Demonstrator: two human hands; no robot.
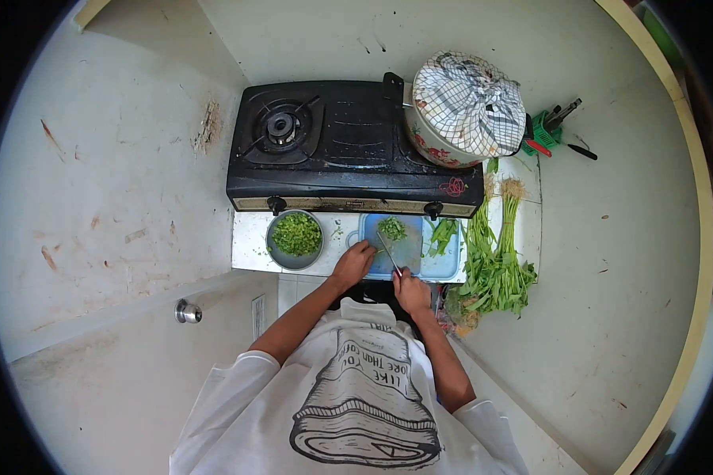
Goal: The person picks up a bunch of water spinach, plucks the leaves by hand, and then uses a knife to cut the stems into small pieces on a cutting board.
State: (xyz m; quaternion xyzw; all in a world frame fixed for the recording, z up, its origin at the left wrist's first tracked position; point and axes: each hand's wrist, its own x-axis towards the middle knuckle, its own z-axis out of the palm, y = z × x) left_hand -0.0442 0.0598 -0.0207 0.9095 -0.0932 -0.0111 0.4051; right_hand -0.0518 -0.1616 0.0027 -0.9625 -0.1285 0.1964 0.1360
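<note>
My right hand (413, 292) is wrapped round the handle of a knife (388, 252). Its blade slants up and left across a blue cutting board (409, 258), the tip beside a small heap of chopped greens (393, 229). My left hand (355, 262) rests at the board's left edge, fingers curled together close to the blade; what they hold, if anything, is too small to make out. Cut leafy pieces (442, 235) lie on the board's right side. To the left stands a grey bowl (320, 257) filled with chopped greens (296, 234).
A black gas stove (356, 142) stands behind the board. On its right burner is a flowered pot (436, 149) with a checked cloth (467, 103) over it. Bunches of leafy greens (503, 273) hang over the counter's right end. A green basket (545, 131) holds utensils.
</note>
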